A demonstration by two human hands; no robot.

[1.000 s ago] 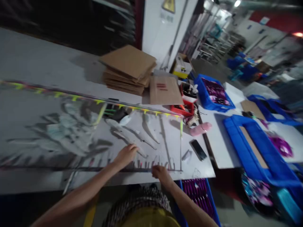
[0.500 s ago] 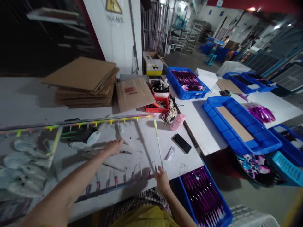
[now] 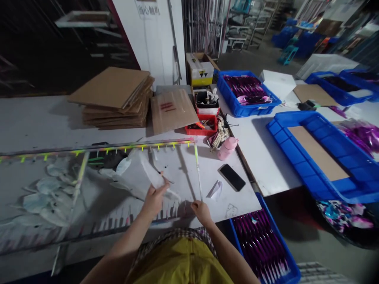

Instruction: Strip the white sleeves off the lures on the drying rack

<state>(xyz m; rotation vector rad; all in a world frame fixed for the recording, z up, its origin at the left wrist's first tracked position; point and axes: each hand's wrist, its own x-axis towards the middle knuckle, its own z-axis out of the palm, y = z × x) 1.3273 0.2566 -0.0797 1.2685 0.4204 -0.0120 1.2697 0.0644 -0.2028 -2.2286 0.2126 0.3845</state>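
Note:
My left hand (image 3: 156,195) is closed at the near end of a pale, thin, curved piece (image 3: 149,169), which is smeared by motion. A thin dark strip with a small hook-like end lies by its fingertips. My right hand (image 3: 201,212) is curled by the near right corner of a long metal frame (image 3: 197,167); whatever its fingers pinch is hidden. Small yellow-painted pegs line the frame's far bar, and pink and dark ones the near bar. Inside the frame at left lie several limp whitish, leaf-shaped pieces (image 3: 44,193).
Behind the frame are stacked cardboard sheets (image 3: 109,92), a red box (image 3: 204,125) and a pink bottle (image 3: 227,148). A phone (image 3: 232,177) and folded paper (image 3: 216,190) lie right of the frame. A blue crate (image 3: 291,272) of glossy purple pieces stands below the table edge; more blue crates stand at right.
My left hand has come right and nearer to me, and the pale piece now shows raised in it. My right hand stays at the frame's corner. The view has shifted.

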